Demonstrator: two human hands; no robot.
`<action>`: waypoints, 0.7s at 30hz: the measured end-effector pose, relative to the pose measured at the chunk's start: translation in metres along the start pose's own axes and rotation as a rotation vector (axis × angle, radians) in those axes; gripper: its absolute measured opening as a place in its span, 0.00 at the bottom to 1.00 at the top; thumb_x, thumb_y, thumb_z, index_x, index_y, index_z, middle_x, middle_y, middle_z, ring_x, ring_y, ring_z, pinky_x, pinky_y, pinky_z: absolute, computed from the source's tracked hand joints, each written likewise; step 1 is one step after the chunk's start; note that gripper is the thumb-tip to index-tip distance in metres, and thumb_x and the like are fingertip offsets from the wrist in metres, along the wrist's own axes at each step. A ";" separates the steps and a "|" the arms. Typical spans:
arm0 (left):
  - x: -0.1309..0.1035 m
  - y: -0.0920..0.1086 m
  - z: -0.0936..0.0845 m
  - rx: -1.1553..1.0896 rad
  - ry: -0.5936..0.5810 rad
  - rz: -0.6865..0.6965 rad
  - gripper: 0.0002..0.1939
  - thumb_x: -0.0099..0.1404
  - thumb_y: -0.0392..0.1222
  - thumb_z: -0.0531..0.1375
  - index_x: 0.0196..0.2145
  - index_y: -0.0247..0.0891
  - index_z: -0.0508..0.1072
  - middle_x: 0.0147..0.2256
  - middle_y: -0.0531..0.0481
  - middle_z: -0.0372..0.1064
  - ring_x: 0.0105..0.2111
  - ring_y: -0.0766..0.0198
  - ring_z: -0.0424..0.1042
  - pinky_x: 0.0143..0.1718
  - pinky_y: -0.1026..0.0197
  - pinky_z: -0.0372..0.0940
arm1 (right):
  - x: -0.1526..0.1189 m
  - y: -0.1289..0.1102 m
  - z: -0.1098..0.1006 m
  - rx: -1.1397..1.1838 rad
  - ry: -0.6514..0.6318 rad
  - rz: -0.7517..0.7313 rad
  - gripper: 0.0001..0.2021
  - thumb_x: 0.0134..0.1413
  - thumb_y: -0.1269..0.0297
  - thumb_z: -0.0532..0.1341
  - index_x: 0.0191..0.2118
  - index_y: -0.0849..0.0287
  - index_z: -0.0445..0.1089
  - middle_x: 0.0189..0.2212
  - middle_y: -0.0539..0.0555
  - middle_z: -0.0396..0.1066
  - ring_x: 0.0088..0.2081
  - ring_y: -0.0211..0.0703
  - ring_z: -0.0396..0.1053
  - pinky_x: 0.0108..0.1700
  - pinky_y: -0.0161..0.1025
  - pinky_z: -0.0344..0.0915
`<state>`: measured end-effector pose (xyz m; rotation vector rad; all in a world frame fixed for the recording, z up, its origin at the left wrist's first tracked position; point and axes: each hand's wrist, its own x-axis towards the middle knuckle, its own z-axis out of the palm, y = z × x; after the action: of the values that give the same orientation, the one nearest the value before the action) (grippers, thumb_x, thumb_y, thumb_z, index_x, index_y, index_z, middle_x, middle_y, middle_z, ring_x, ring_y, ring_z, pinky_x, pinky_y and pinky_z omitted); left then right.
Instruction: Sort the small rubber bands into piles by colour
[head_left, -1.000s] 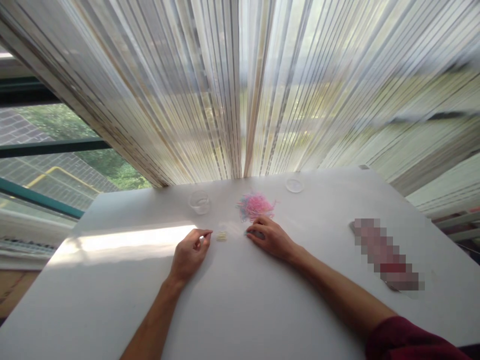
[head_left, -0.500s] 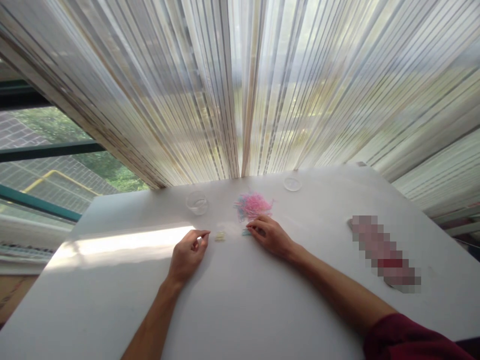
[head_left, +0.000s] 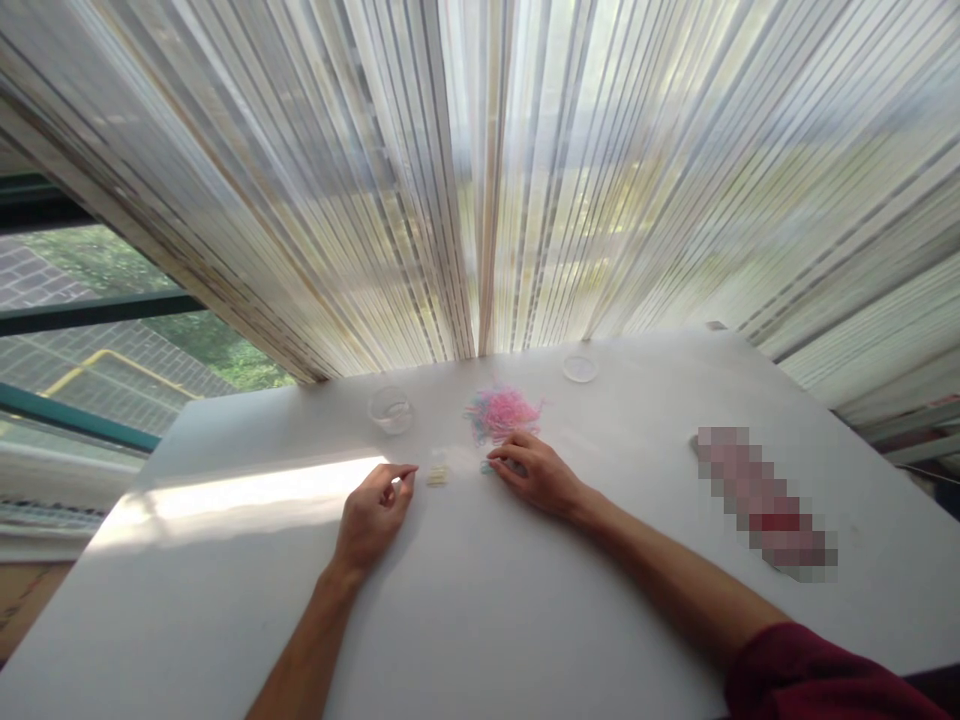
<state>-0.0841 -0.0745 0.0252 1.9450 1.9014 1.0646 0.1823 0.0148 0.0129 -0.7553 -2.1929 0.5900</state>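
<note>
A small row of thin pale-yellow strips [head_left: 437,476] lies on the white table. Just left of it rests my left hand [head_left: 377,510], closed in a pinch with thumb and forefinger together. Anything between those fingertips is too small to make out. My right hand [head_left: 536,472] is also closed, its fingertips down beside a few short light-blue strips [head_left: 484,467] that it partly covers. Whether it grips one of them is hidden. Right behind this hand lies a loose heap of pink and blue strips [head_left: 504,412].
A clear round container [head_left: 391,410] stands at the back left, and a clear round lid [head_left: 580,369] lies at the back right. A pixelated long object [head_left: 765,505] is on the right of the white table [head_left: 480,620]. String curtains [head_left: 480,180] hang behind the far edge.
The view has shifted slightly, so the things on the table appear a little further left. Both hands keep nearly the same pose and place beside the strips.
</note>
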 end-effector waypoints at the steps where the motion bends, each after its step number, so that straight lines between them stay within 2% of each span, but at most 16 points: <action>1: 0.000 0.000 0.000 -0.001 0.003 0.003 0.12 0.68 0.45 0.57 0.39 0.36 0.77 0.32 0.51 0.72 0.22 0.70 0.62 0.27 0.66 0.62 | 0.000 0.000 -0.001 0.011 0.041 0.009 0.07 0.64 0.66 0.58 0.38 0.58 0.75 0.31 0.53 0.69 0.33 0.39 0.68 0.39 0.36 0.67; 6: 0.001 0.002 0.000 0.007 0.037 0.006 0.12 0.68 0.45 0.57 0.39 0.37 0.77 0.32 0.52 0.72 0.21 0.71 0.61 0.26 0.66 0.61 | 0.006 0.002 -0.012 0.036 0.285 0.106 0.09 0.63 0.65 0.57 0.34 0.58 0.73 0.26 0.51 0.67 0.27 0.38 0.64 0.34 0.36 0.65; 10: 0.001 0.005 0.000 0.019 0.086 0.024 0.11 0.68 0.44 0.57 0.40 0.37 0.77 0.32 0.52 0.72 0.21 0.71 0.60 0.25 0.67 0.61 | 0.011 0.013 -0.021 0.028 0.372 0.194 0.07 0.61 0.64 0.59 0.34 0.58 0.74 0.26 0.50 0.67 0.28 0.38 0.65 0.35 0.36 0.66; 13: 0.008 0.017 0.004 0.019 0.060 0.109 0.10 0.69 0.44 0.58 0.40 0.38 0.76 0.33 0.51 0.74 0.22 0.71 0.63 0.26 0.67 0.62 | 0.011 0.020 -0.022 0.042 0.393 0.258 0.06 0.59 0.65 0.60 0.34 0.58 0.74 0.26 0.50 0.68 0.27 0.38 0.65 0.34 0.36 0.66; 16: 0.025 0.038 0.014 0.065 -0.021 0.227 0.09 0.69 0.44 0.58 0.41 0.39 0.76 0.36 0.51 0.76 0.22 0.71 0.64 0.28 0.67 0.63 | 0.010 0.023 -0.020 0.043 0.364 0.299 0.05 0.58 0.66 0.61 0.36 0.58 0.75 0.28 0.51 0.68 0.28 0.38 0.66 0.35 0.37 0.67; 18: 0.041 0.055 0.025 0.143 -0.085 0.305 0.09 0.70 0.44 0.57 0.42 0.40 0.76 0.38 0.50 0.76 0.24 0.71 0.68 0.30 0.67 0.64 | 0.009 0.023 -0.018 0.030 0.327 0.298 0.05 0.57 0.66 0.61 0.37 0.58 0.75 0.29 0.52 0.69 0.29 0.39 0.67 0.36 0.37 0.67; 21: 0.064 0.074 0.043 0.339 -0.174 0.370 0.11 0.69 0.44 0.58 0.46 0.43 0.76 0.43 0.49 0.75 0.33 0.66 0.74 0.30 0.66 0.64 | 0.008 0.023 -0.017 0.020 0.285 0.273 0.05 0.57 0.68 0.62 0.38 0.58 0.75 0.30 0.52 0.68 0.31 0.39 0.68 0.38 0.37 0.68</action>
<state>-0.0065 -0.0111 0.0615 2.5588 1.7590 0.6486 0.1986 0.0396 0.0136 -1.0690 -1.8352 0.5971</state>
